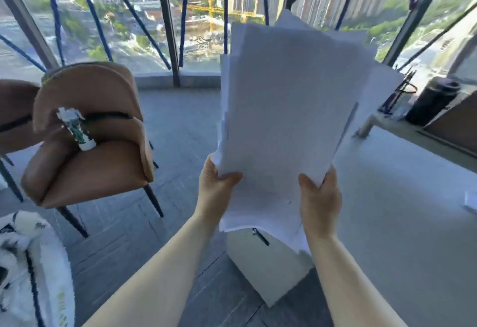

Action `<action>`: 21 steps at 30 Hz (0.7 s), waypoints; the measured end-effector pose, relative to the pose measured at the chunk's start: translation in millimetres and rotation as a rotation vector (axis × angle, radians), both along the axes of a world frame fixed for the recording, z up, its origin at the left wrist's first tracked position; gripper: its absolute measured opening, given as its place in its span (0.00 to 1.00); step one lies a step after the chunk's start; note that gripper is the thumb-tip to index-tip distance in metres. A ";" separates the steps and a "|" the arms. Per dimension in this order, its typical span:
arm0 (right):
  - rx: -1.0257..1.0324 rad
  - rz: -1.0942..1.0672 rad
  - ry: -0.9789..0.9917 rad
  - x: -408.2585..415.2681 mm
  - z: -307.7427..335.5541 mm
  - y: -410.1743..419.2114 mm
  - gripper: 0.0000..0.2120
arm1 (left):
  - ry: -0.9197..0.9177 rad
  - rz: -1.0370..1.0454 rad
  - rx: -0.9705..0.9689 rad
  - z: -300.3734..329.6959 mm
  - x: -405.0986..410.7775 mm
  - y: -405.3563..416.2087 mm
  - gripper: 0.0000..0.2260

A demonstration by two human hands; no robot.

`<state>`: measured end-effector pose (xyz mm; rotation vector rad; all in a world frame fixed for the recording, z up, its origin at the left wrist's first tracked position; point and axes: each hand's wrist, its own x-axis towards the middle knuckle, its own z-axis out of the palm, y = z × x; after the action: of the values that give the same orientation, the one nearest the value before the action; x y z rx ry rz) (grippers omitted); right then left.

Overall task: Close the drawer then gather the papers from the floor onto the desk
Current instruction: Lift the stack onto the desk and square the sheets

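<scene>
A loose stack of white papers (289, 110) stands nearly upright in front of me, its sheets fanned unevenly at the top. My left hand (218, 187) grips its lower left edge and my right hand (320, 197) grips its lower right edge. The stack hangs above the left end of the white desk (402, 210). Below the papers, the white drawer front (268, 267) with a dark handle (260, 236) sits flush with the desk's body. The papers hide the desk's far left corner.
A brown padded chair (87, 151) with a white tube on its seat stands to the left on the grey floor (180, 133). A fluffy white item (28, 270) lies at bottom left. A dark cylinder (433, 99) and a wire holder sit at the desk's back right. Windows lie ahead.
</scene>
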<state>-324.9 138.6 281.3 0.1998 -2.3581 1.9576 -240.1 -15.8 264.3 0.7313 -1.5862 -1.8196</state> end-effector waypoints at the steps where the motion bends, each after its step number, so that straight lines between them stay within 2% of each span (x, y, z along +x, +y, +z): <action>1: -0.001 -0.039 0.019 -14.7 17.6 16.4 0.21 | 0.018 -0.026 -0.018 19.2 -20.4 12.3 0.18; 4: -0.005 -0.154 0.104 -56.0 56.5 66.2 0.10 | 0.023 -0.114 -0.051 56.6 -80.8 51.1 0.17; 8: -0.011 -0.225 0.138 -105.1 73.0 128.9 0.08 | -0.022 -0.171 -0.048 71.2 -146.9 100.8 0.17; 11: 0.036 -0.225 0.020 -135.5 44.4 167.9 0.06 | -0.033 -0.239 -0.005 54.6 -180.7 122.8 0.16; 13: 0.082 -0.206 -0.137 -147.2 11.0 188.5 0.09 | -0.106 -0.306 -0.048 32.2 -196.7 137.0 0.15; 16: 0.039 -0.205 -0.292 -154.6 -28.3 208.7 0.12 | -0.225 -0.389 -0.116 2.9 -211.1 159.0 0.07; 18: -0.053 -0.246 -0.334 -161.7 -28.4 217.1 0.11 | -0.265 -0.413 -0.142 -2.8 -224.5 169.2 0.11; 20: -0.134 -0.262 -0.316 -171.4 -20.6 223.4 0.08 | -0.228 -0.440 -0.119 -0.2 -237.9 175.4 0.09; 21: -0.170 -0.254 -0.277 -176.3 -17.7 226.4 0.06 | -0.191 -0.460 -0.101 1.4 -243.4 178.0 0.11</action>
<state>-501.2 365.0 263.6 -0.3854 -2.2106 2.1569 -483.5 162.2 265.7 0.5362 -2.0909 -2.0102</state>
